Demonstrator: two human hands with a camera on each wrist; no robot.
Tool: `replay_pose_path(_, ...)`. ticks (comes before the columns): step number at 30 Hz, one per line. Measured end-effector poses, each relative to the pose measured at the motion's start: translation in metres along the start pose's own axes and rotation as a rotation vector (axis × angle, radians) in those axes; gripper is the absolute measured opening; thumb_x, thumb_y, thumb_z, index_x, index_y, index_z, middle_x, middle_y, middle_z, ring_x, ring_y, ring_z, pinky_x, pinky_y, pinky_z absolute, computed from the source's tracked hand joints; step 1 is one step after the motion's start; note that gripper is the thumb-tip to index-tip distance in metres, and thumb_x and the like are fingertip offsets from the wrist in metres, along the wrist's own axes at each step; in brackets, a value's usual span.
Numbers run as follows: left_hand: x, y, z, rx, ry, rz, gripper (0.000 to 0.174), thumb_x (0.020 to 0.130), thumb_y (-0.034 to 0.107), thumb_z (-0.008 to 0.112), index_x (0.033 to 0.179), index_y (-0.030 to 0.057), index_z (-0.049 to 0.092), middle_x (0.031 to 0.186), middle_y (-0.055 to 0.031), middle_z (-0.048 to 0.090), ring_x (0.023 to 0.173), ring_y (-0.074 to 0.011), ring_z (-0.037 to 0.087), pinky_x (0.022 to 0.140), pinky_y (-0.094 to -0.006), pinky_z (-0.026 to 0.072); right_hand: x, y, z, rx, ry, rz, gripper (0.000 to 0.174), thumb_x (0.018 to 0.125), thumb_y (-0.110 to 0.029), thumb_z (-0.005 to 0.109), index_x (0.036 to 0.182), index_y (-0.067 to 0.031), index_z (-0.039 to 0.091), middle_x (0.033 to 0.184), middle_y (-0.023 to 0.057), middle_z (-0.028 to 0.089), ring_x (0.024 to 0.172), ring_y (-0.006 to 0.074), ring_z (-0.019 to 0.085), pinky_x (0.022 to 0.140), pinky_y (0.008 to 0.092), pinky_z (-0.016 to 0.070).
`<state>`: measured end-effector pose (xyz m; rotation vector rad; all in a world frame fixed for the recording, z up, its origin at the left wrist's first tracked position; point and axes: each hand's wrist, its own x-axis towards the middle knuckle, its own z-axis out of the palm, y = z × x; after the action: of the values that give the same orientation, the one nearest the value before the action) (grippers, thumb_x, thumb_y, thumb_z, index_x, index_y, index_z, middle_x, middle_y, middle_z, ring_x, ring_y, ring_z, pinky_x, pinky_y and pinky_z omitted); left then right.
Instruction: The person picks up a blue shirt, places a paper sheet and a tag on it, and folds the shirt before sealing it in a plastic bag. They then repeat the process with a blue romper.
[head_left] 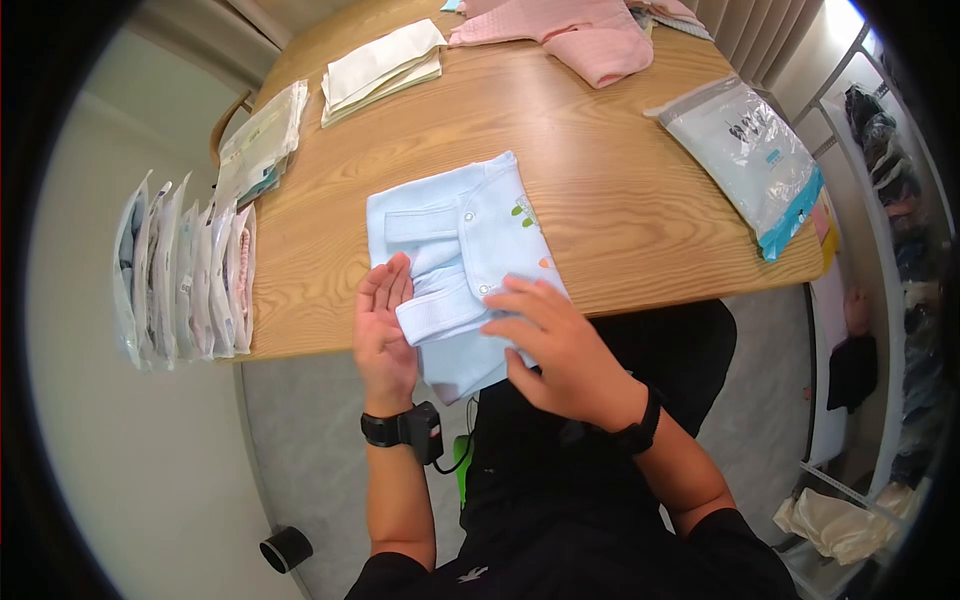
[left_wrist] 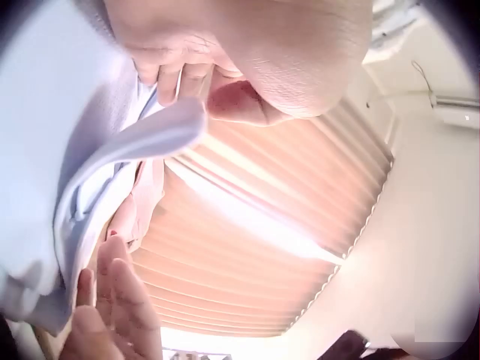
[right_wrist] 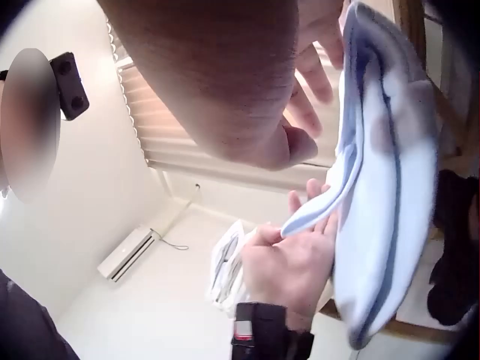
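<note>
A light blue baby top [head_left: 508, 235] with snap buttons and a small print lies at the table's front edge, its lower end hanging over. Both sleeves are folded inward across the front. My left hand [head_left: 382, 335] is at the top's left side, fingers extended and palm turned up beside the nearer sleeve [head_left: 437, 314]. In the right wrist view, that sleeve's end crosses the left hand [right_wrist: 292, 262] near the thumb. Over the lower right of the top, my right hand [head_left: 555, 345] spreads its fingers, fingertips right by the lower snap.
Several bagged garments [head_left: 185, 280] stand in a row at the table's left edge. Behind them lie a flat packet [head_left: 262, 140] and folded cream cloths [head_left: 385, 65]. A pink garment [head_left: 590, 40] is at the back, a clear plastic bag [head_left: 745, 150] at the right.
</note>
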<state>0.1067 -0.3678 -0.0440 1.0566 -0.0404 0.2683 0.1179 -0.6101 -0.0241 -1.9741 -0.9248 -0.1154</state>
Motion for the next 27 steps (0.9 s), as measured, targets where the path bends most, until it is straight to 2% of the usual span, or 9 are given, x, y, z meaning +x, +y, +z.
replay_pose_path(7,-0.003,-0.005,0.008,0.084,0.115,0.003,0.049,0.084,0.000,0.052,0.132,-0.0036,0.049,0.150,-0.0252,0.044,0.145,-0.0353,0.037,0.125,-0.0460,0.0232,-0.004,0.008,0.009,-0.351,0.045,0.123,0.045,0.089,-0.020,0.068,0.132,-0.0092,0.062,0.150,0.0133,0.048,0.145,0.0373,0.036,0.116,0.0590,0.0294)
replay_pose_path(10,-0.016,-0.004,0.024,1.010,0.063,0.225,0.040,0.083,-0.003,0.059,0.123,0.0009,0.059,0.149,-0.0189,0.047,0.143,-0.0382,0.039,0.119,-0.0491,0.0297,-0.005,0.009,0.019,-0.428,0.073,0.167,0.046,0.092,-0.026,0.067,0.135,-0.0104,0.062,0.155,0.0122,0.044,0.147,0.0358,0.034,0.117,0.0577,0.0278)
replay_pose_path(13,-0.038,0.004,0.050,1.364,-0.033,0.397,0.039,0.083,0.001,0.062,0.122,0.0029,0.060,0.148,-0.0198,0.047,0.143,-0.0432,0.037,0.119,-0.0551,0.0265,-0.004,0.010,0.021,-0.457,0.147,0.207,0.045,0.092,-0.025,0.067,0.134,-0.0115,0.063,0.155,0.0113,0.044,0.146,0.0350,0.034,0.117,0.0575,0.0284)
replay_pose_path(17,-0.065,-0.002,0.072,1.392,-0.121,0.274,0.039,0.086,0.005,0.063,0.125,0.0034,0.060,0.149,-0.0215,0.046,0.145,-0.0441,0.035,0.119,-0.0563,0.0238,-0.003,0.015,0.027,-0.446,0.242,0.255,0.046,0.090,-0.019,0.066,0.134,-0.0062,0.061,0.154,0.0194,0.043,0.145,0.0403,0.034,0.116,0.0564,0.0300)
replay_pose_path(19,-0.072,-0.010,0.077,1.497,-0.165,0.202,0.044,0.084,0.013,0.067,0.128,0.0070,0.060,0.153,-0.0187,0.042,0.145,-0.0447,0.033,0.118,-0.0672,0.0128,-0.008,0.005,0.021,-0.461,0.239,0.271,0.049,0.089,-0.017,0.065,0.135,-0.0018,0.059,0.153,0.0242,0.042,0.144,0.0441,0.035,0.116,0.0550,0.0318)
replay_pose_path(23,-0.064,-0.018,0.043,1.535,-0.204,0.210,0.036,0.087,0.014,0.065,0.122,0.0089,0.065,0.151,-0.0133,0.050,0.147,-0.0420,0.034,0.119,-0.0665,0.0092,-0.020,-0.016,-0.006,-0.053,0.096,0.160,0.049,0.089,-0.016,0.068,0.134,0.0003,0.057,0.144,0.0267,0.048,0.133,0.0426,0.047,0.107,0.0439,0.0440)
replay_pose_path(25,-0.048,-0.003,0.021,1.482,-0.226,0.189,0.027,0.089,0.011,0.061,0.115,0.0071,0.068,0.144,-0.0126,0.057,0.146,-0.0396,0.037,0.120,-0.0630,0.0111,-0.017,-0.015,-0.032,0.771,-0.070,0.514,0.047,0.091,-0.013,0.069,0.134,-0.0011,0.056,0.136,0.0230,0.053,0.125,0.0297,0.053,0.097,0.0355,0.0503)
replay_pose_path(26,-0.041,0.001,0.009,1.360,-0.210,0.196,0.025,0.089,0.010,0.060,0.113,0.0060,0.068,0.142,-0.0128,0.058,0.145,-0.0390,0.038,0.121,-0.0604,0.0134,-0.022,-0.005,-0.027,0.796,0.101,0.469,0.046,0.092,-0.010,0.068,0.135,-0.0025,0.055,0.132,0.0171,0.055,0.118,0.0194,0.054,0.089,0.0307,0.0524)
replay_pose_path(27,-0.037,0.005,0.005,1.237,-0.192,0.210,0.023,0.090,0.008,0.059,0.111,0.0049,0.068,0.140,-0.0130,0.059,0.145,-0.0384,0.039,0.121,-0.0578,0.0158,-0.023,-0.003,-0.029,0.935,0.189,0.578,0.051,0.092,-0.008,0.067,0.140,-0.0035,0.051,0.138,0.0150,0.053,0.127,0.0227,0.051,0.098,0.0337,0.0494)
